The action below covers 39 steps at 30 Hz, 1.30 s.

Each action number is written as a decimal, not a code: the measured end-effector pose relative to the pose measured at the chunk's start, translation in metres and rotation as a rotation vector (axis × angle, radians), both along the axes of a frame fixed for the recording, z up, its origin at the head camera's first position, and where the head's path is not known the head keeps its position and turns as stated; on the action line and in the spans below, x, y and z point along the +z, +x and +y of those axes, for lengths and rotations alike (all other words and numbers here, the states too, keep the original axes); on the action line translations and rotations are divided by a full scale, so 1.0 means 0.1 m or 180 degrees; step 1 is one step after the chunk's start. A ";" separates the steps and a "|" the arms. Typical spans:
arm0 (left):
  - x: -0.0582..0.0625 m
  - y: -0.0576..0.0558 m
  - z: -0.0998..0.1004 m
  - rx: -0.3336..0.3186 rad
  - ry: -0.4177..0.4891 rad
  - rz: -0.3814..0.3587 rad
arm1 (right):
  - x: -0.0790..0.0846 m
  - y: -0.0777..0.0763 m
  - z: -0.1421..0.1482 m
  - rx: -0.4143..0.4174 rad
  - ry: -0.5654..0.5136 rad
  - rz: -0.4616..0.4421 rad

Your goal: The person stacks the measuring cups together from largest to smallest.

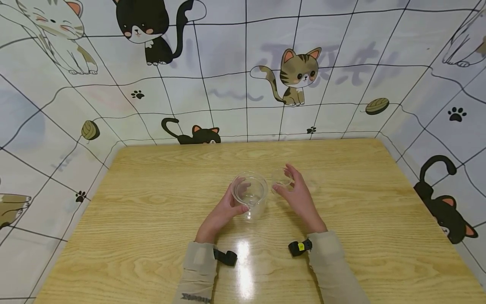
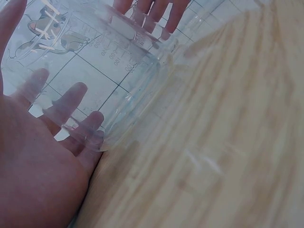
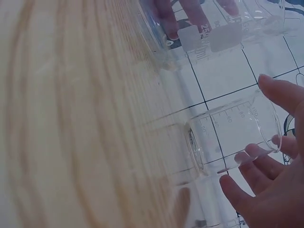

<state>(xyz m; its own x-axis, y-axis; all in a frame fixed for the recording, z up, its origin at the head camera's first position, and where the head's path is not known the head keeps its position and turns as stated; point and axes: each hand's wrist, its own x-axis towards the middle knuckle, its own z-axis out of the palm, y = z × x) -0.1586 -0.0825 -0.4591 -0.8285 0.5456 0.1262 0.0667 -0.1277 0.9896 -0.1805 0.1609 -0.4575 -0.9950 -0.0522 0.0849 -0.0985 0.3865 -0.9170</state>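
Note:
A large clear glass beaker (image 1: 253,196) stands on the wooden table near the middle. My left hand (image 1: 225,209) grips it, thumb on the near side and fingers around the far side; printed volume marks show on the beaker's wall in the left wrist view. Just to its right is a small clear beaker (image 3: 228,135) with a scale up to 100, its base close at the tabletop. My right hand (image 1: 300,198) holds this one from the right, thumb and fingers on opposite sides near the rim. Both beakers look empty.
The wooden table (image 1: 152,211) has a glossy surface with a bright reflection in front of the large beaker. White walls (image 1: 228,50) with cat drawings and black grid lines enclose it at the back and sides. Each wrist wears a black strapped camera (image 1: 226,256).

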 end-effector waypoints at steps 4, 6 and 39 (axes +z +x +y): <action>0.00 0.00 0.00 -0.0010 -0.0026 -0.0020 | -0.01 0.00 -0.01 -0.0090 0.0021 -0.0011; 0.01 0.00 0.00 0.0007 -0.0041 -0.0029 | -0.01 0.00 0.00 -0.0128 0.0020 -0.0003; 0.03 0.02 0.02 0.0074 0.0029 0.0084 | 0.00 0.00 0.10 0.0234 0.0010 0.0045</action>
